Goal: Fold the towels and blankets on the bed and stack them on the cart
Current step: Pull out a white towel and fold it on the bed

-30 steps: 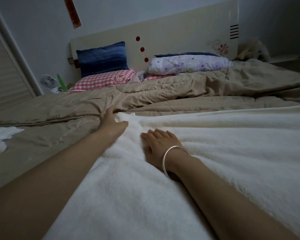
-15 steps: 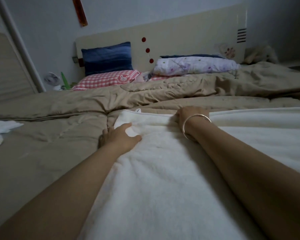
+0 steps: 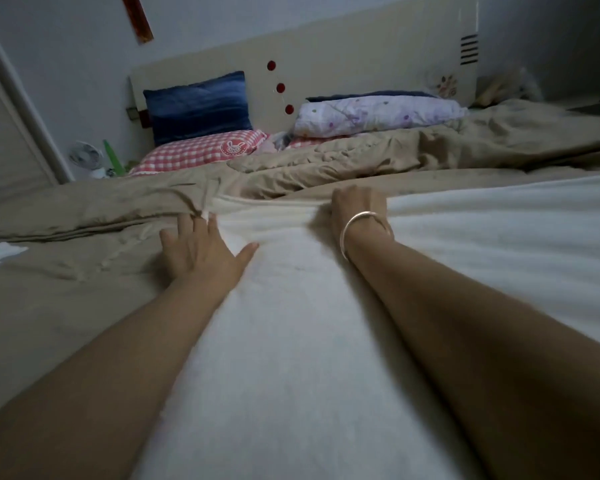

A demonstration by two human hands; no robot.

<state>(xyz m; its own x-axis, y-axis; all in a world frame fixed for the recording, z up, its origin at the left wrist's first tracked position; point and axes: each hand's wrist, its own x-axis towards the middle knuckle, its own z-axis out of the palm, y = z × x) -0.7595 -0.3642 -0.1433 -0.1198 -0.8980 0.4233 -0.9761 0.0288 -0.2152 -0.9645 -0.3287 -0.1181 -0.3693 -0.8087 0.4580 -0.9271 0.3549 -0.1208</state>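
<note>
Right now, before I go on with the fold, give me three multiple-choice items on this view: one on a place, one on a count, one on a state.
1. The blue pillow sits:
A against the headboard, just behind the pink checked pillow
B on the floor
C inside a drawer

2. Count of red dots on the headboard:
A one
B three
C five

3. The left hand is:
A clenched in a fist
B holding the fan
C flat, fingers spread

Key:
1 A: it stands at the panel with the checked pillow in front of it.
2 B: three dots run down the panel.
3 C: its straight fingers press at the corner of the white blanket.
</note>
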